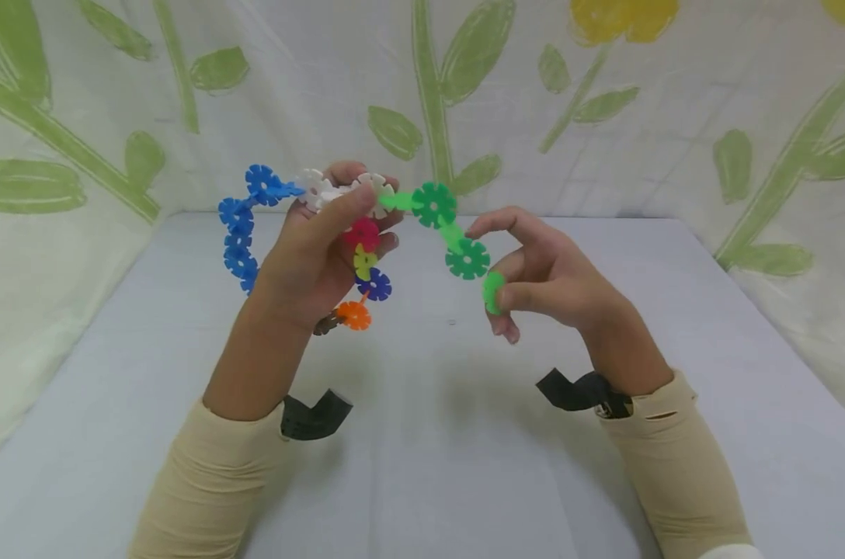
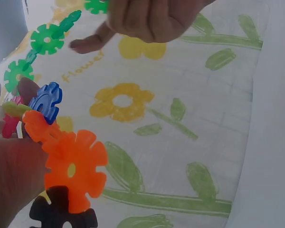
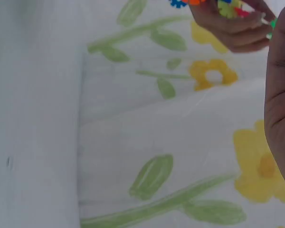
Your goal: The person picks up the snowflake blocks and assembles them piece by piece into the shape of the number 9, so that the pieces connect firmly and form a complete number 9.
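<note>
Snowflake-disc chain (image 1: 366, 233) hangs in the air above the grey table (image 1: 422, 435). Left hand (image 1: 318, 248) grips its white and red middle, blue discs (image 1: 239, 233) curving off beyond that hand. Right hand (image 1: 541, 272) pinches the end green disc (image 1: 492, 292) of the chain's green run.
</note>
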### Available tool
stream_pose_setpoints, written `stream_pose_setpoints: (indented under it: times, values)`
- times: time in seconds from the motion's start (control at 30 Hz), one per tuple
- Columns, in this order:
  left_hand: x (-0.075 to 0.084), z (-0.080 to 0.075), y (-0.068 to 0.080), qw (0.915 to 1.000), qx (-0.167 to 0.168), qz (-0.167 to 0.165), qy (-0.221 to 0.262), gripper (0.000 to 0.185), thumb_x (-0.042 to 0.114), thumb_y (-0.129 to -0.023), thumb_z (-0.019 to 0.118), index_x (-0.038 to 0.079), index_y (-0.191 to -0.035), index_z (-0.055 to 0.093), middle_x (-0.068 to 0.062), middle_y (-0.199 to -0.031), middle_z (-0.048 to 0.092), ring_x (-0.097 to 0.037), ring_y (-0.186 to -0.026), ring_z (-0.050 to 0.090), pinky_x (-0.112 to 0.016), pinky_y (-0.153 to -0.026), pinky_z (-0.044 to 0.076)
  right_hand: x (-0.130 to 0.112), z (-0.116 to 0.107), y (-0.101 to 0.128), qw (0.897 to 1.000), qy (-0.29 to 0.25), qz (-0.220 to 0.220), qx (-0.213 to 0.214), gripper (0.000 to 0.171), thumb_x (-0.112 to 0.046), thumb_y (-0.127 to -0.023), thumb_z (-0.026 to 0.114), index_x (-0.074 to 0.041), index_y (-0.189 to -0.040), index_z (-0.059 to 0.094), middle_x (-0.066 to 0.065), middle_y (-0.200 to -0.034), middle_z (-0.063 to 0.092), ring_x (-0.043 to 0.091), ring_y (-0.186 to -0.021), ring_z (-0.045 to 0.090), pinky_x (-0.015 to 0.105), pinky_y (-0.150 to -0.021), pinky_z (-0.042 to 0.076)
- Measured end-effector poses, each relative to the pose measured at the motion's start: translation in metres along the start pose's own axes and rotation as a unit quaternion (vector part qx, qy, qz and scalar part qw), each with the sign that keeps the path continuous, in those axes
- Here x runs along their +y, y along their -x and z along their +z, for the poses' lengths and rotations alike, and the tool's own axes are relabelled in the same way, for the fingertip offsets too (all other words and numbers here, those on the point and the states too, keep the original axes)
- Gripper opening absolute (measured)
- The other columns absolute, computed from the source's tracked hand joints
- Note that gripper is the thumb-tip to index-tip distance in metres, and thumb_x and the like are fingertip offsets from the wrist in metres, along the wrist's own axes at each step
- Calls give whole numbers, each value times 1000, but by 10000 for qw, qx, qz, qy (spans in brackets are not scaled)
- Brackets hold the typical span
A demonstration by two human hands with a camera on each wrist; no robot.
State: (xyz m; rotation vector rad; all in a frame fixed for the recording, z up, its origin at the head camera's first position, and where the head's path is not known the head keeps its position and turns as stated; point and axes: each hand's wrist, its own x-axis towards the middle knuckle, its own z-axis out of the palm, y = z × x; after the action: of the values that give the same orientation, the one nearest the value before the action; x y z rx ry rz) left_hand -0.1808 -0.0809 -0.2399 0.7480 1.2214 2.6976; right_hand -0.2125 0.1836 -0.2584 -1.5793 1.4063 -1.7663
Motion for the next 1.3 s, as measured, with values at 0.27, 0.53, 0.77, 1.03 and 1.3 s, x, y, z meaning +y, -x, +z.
stream_pose_setpoints:
  times: [0.27,0.53,0.77,1.03,1.3]
  values:
    - [-7,4,1,9946,-881,96,543,31,18,-83,84,10,-101,61,-10,-99,65,-20,-86,66,-25,-72,56,-2,22,-13,9940,-641,-780,-418,65,4,-97,61,-6,-153,30,17,-80,69,27,-65,68,35,-49,55]
    - [-10,4,-1,9934,-816,384,709,26,15,-85,82,8,-102,63,-11,-100,66,-20,-87,69,-26,-77,57,-5,26,-12,9937,-667,-818,-384,63,5,-96,61,-5,-151,31,17,-77,69,27,-61,67,35,-47,53]
    - [-13,3,-2,9919,-841,370,883,24,13,-86,81,8,-101,64,-12,-100,66,-20,-87,69,-26,-78,58,-2,27,-13,9925,-775,-862,-379,62,4,-97,61,-5,-150,31,17,-77,68,27,-61,66,34,-46,52]
    - [-15,3,-2,9905,-899,427,946,22,11,-86,80,7,-101,63,-12,-100,67,-20,-87,69,-26,-78,57,-3,32,-14,9916,-861,-905,-333,54,4,-97,61,-4,-143,34,17,-75,67,26,-59,64,34,-46,51]
    - [-16,1,-4,9887,-1113,549,836,23,11,-86,81,7,-100,63,-12,-99,66,-19,-88,67,-26,-79,57,-2,36,-15,9922,-746,-997,-72,42,1,-97,62,-4,-134,42,15,-73,65,26,-56,62,33,-42,48]
